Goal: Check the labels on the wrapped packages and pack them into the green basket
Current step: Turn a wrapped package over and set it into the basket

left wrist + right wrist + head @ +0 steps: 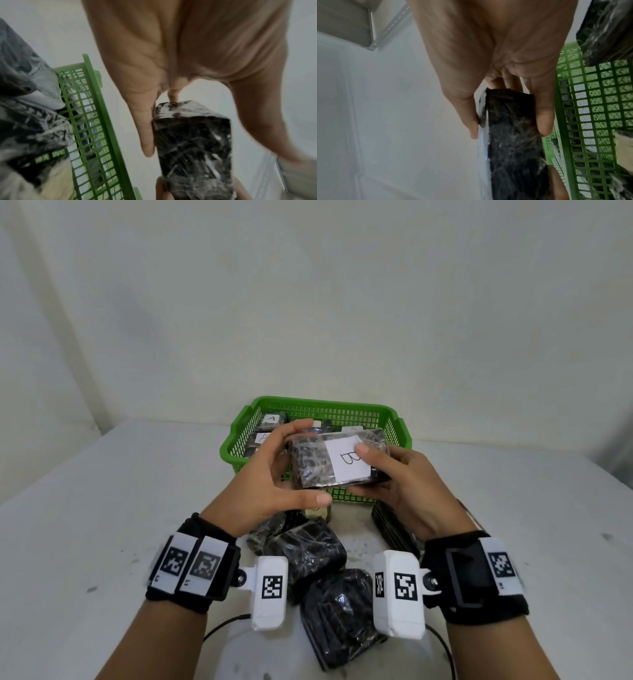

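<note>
A black film-wrapped package (313, 465) with a white label (346, 462) marked "B" is held up over the front wall of the green basket (322, 402). My left hand (270, 474) grips its left end, fingers curled over the far edge and thumb stretched out beneath. My right hand (400, 481) pinches the right end, thumb on the label and fingers underneath. The left wrist view shows the package (193, 142) end-on beside a finger; the right wrist view shows it (510, 135) between thumb and fingers. Several packages lie in the basket, two of them labelled "A" (272, 421).
Several more wrapped packages lie on the white table (102, 508) under my wrists: one (308, 549) in the middle, one (339, 618) nearer me, another (390, 525) at the right. A white wall stands behind the basket.
</note>
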